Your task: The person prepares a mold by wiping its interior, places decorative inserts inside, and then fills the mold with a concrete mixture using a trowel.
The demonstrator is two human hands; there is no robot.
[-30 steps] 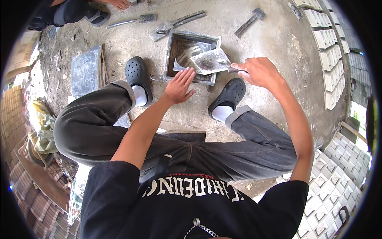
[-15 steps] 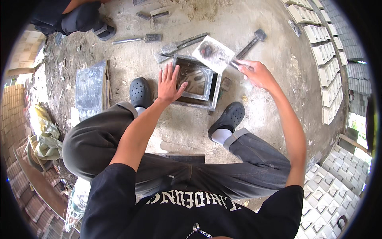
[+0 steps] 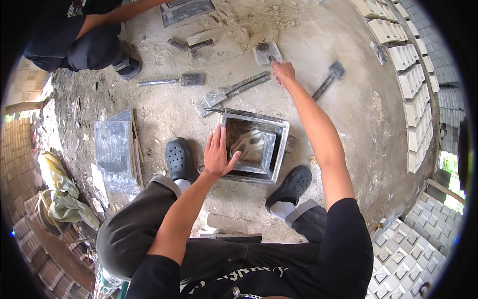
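Right hand (image 3: 283,73), closed on the trowel (image 3: 266,53), has swung from over the square metal mould (image 3: 255,144) to 12 o'clock; left hand (image 3: 218,153), fingers spread, still steadies the mould's 9 o'clock rim

The right hand (image 3: 283,72) covered the trowel (image 3: 267,53) handle, so its grip was unclear. Beyond the square metal mould (image 3: 254,145), a second person (image 3: 84,37) was cut off by the picture's rim.

One view only — a fisheye on the head, looking steeply down past the knees to the concrete floor (image 3: 348,114). The mould (image 3: 255,145) sits near centre, fairly close; edges bend at the rim — no second view.
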